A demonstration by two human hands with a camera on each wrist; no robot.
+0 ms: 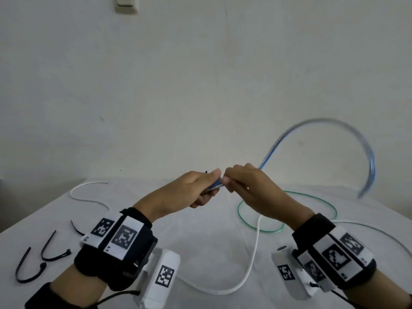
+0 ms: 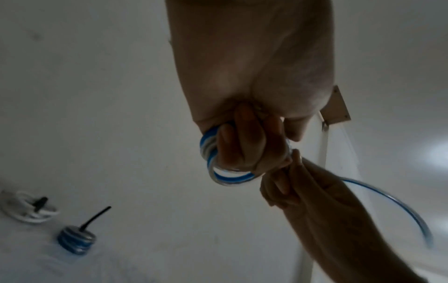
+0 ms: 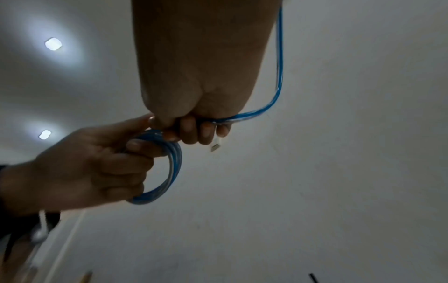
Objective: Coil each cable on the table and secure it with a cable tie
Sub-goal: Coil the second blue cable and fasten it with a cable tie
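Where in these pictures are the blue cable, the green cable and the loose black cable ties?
blue cable [image 1: 321,120]: head view, top of its arc.
green cable [image 1: 239,214]: head view, loop's left edge.
black cable ties [image 1: 45,248]: head view, middle tie's left arm.

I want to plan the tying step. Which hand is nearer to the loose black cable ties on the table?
Left. The left hand is raised on the same side as the black cable ties; the right hand is farther across, beside it.

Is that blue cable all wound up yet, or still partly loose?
Partly loose: the left hand grips several loops of the blue cable, while a tail arcs free past the right hand.
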